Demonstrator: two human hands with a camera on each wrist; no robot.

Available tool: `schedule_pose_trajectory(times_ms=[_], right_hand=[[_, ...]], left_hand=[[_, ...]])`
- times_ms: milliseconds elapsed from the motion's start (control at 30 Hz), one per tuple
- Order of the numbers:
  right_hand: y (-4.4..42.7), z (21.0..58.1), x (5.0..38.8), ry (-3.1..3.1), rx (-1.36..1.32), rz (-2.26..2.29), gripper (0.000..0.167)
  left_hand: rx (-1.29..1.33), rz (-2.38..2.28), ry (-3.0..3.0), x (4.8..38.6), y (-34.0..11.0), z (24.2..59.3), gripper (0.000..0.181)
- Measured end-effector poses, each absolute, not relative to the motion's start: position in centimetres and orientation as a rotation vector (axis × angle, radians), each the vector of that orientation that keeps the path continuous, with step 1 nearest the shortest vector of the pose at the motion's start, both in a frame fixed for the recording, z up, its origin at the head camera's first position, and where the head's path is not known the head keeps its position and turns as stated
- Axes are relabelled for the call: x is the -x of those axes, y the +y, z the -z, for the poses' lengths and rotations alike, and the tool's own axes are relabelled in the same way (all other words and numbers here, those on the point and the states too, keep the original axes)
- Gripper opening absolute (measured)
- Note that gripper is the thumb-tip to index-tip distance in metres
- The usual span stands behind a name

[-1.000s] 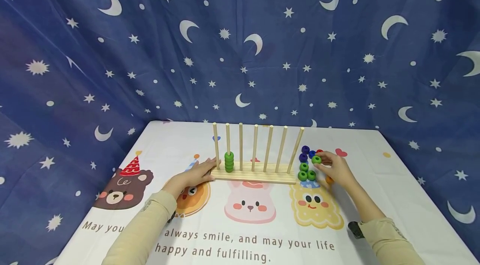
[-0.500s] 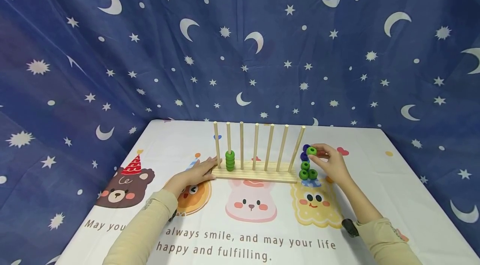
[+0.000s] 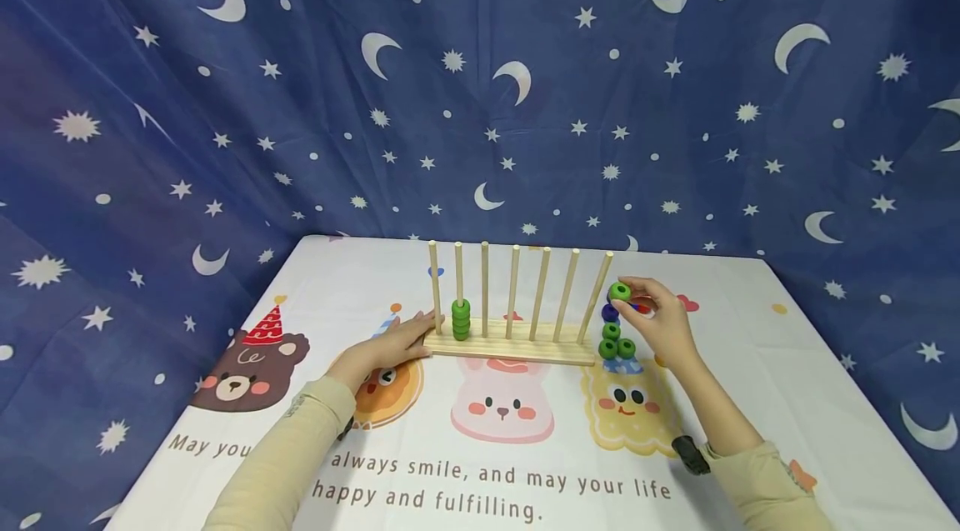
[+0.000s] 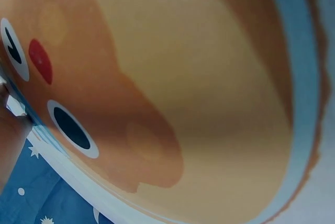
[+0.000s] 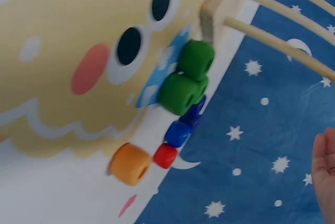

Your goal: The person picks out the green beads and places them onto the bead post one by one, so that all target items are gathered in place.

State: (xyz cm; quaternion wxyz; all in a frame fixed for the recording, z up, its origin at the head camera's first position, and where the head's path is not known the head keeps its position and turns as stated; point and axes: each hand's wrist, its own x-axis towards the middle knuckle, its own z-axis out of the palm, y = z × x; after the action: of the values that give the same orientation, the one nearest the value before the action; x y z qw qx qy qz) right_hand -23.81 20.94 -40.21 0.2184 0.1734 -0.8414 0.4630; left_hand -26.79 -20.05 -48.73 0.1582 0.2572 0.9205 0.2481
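Observation:
A wooden rack with several upright pegs stands on the table; green beads are stacked on its second peg from the left. My left hand rests against the rack's left end, fingers relaxed. My right hand pinches a green bead between thumb and fingers, raised just right of the rack. Below it lie three green beads and a purple bead. In the right wrist view, part of my right hand shows at the right edge, with the pinched bead out of sight.
In the right wrist view, an orange bead, a red bead and a blue bead lie on the table beside the green ones. A blue star-patterned curtain hangs behind the white printed tablecloth.
My right hand has moved up and left with the green bead, from above the loose beads toward the rack's right end. My left hand stays at the rack.

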Motion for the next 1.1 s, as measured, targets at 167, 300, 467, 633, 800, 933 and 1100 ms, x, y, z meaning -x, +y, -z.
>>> schedule_pose_trajectory(times_ms=[167,300,467,633,800,933,1100], right_hand=[[20.8,41.0,24.3,-2.273,-0.511,-1.274,0.035],[20.6,41.3,24.6,-2.247,-0.55,-1.27,0.036],[20.0,40.9,24.6,-2.213,-0.541,-1.304,0.033],[19.0,39.3,23.2,-2.19,-0.499,-1.336,0.031],[17.9,37.6,21.9,-2.18,-0.523,-1.35,0.028],[17.2,37.2,21.6,-2.172,-0.554,-1.368,0.028],[17.5,38.9,22.8,-2.183,-0.542,-1.371,0.029]], left_hand=[[-0.803,-0.812,2.583,27.0,-20.6,49.1,0.064],[-0.818,-0.83,2.57,27.0,-20.7,49.0,0.065],[-0.757,-0.745,2.614,27.0,-20.2,48.8,0.062],[-0.739,-0.683,2.648,26.8,-20.0,48.6,0.06],[-0.746,-0.696,2.648,26.9,-20.2,48.7,0.06],[-0.747,-0.696,2.642,27.0,-20.1,48.6,0.06],[-0.741,-0.688,2.642,27.0,-20.1,48.6,0.061]])
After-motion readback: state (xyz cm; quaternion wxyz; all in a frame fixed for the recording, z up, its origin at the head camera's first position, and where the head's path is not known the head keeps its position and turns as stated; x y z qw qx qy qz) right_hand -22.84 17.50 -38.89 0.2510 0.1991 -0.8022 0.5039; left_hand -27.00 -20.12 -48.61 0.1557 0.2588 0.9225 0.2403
